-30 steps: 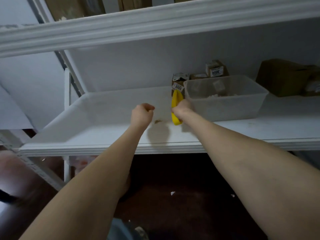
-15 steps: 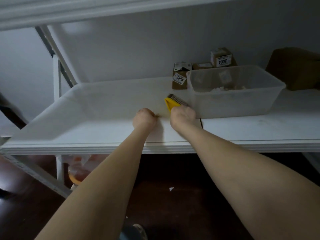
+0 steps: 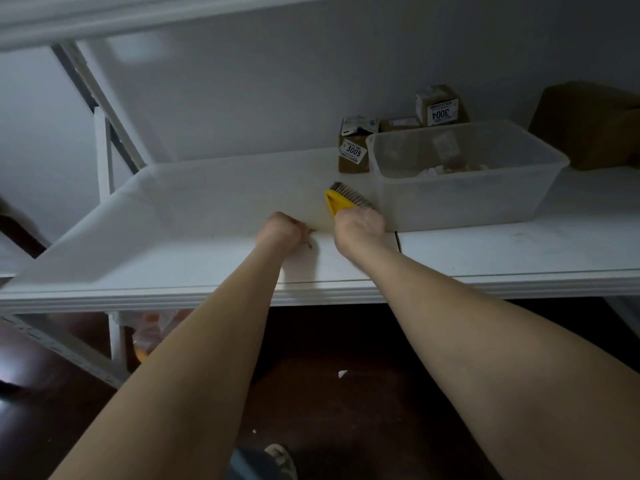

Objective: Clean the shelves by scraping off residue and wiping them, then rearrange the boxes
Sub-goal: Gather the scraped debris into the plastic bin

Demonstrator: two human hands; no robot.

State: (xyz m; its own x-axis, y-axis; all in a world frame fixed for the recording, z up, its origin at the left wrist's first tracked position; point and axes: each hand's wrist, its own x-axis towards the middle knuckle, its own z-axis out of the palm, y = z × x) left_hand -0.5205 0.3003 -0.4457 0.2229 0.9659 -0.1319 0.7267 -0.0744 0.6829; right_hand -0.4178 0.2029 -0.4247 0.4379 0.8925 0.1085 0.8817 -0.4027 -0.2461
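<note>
A white metal upright (image 3: 104,154) stands at the left end of the white shelf (image 3: 207,209), and an orange-tinted bag (image 3: 152,336) sits below the shelf's front edge. On the dark floor (image 3: 346,427) lie a small white scrap (image 3: 342,373) and, lower down, the toe of a shoe (image 3: 282,457). A clear plastic bin (image 3: 464,202) stands on the shelf at the right, blocking the way to the small cardboard boxes behind it; a larger brown box (image 3: 588,126) sits at the far right.

The left hand (image 3: 280,230) rests on the shelf with its fingers curled into a fist; whether it holds anything is hidden. Just beside its knuckles is a small brown bit of residue (image 3: 310,242). The right hand (image 3: 358,225), near the left one, grips a yellow scraper (image 3: 337,200), whose grey edge points up and away, close to the bin's front left corner.

The box at the bin's left corner (image 3: 351,161) carries a label reading "3005". The box stacked behind the bin (image 3: 441,105) reads "3004", upside down.
</note>
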